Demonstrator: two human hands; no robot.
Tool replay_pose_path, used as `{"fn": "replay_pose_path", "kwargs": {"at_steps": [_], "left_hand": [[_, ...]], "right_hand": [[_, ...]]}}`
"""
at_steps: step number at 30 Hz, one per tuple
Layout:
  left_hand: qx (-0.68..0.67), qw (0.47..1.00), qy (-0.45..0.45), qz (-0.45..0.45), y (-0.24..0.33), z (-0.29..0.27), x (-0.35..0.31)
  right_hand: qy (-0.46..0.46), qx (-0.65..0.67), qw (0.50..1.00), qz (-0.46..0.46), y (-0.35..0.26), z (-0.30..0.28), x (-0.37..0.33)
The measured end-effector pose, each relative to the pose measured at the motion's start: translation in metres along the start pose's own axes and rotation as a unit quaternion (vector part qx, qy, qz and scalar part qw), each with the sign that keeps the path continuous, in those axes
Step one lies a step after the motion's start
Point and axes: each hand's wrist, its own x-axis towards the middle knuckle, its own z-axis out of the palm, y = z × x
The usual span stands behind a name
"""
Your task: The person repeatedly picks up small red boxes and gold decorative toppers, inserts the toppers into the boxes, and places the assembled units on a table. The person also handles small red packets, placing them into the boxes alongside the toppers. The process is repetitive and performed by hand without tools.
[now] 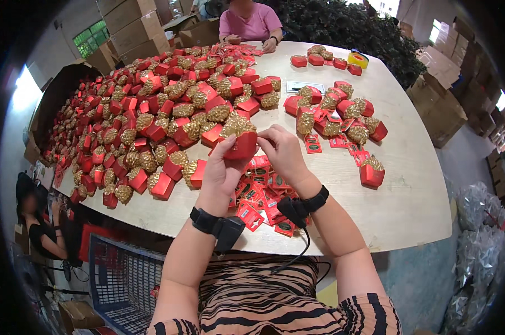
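While a person in black (39, 237) is busy at the far left, a blue plastic crate (124, 279) stands below the near left side of the pale table (409, 212). A dark-lined carton (47, 106) borders the heap of red-and-gold pieces (127, 120), which crowds the table's left half and reaches close to the left hand (222, 164). That hand is closed around 1 held piece (242, 146), a red faceted base with a knobbly gold top, lifted above the table in front of the wearer. Across the table, behind the heap, another person in pink (249, 22) rests both hands near loose red strips (236, 51). Red tags (258, 195) lie scattered between the wearer's forearms, partly hidden by them. The right hand (269, 142) has its fingertips drawn together at the held piece's right side; whether they grip anything cannot be told. A black cable (304, 251) hangs from the right wrist's band (314, 204). Farther right lie a cluster of pieces (336, 109), 1 separate piece (372, 171) and a yellow tape roll (358, 59); cartons (438, 109) and clear plastic bags (481, 240) stand beyond the table.
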Motion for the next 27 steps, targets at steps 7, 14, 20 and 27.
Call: {"fn": "replay_pose_path", "kwargs": {"at_steps": [7,14,20,27], "left_hand": [[-0.018,1.0,0.008,0.015,-0.005,0.008,-0.002],[0.038,0.999,0.009,-0.014,0.003,0.004,-0.005],[0.193,0.981,0.009,-0.032,0.008,0.003,-0.015],[0.177,0.982,0.005,-0.065,0.002,0.007,-0.021]], "right_hand": [[0.011,0.007,1.0,-0.018,0.004,0.004,-0.001],[-0.079,0.125,0.987,0.069,0.018,0.003,-0.001],[-0.022,0.161,0.976,0.142,0.019,-0.012,0.007],[-0.006,0.126,0.986,0.109,0.017,-0.003,0.004]]}}
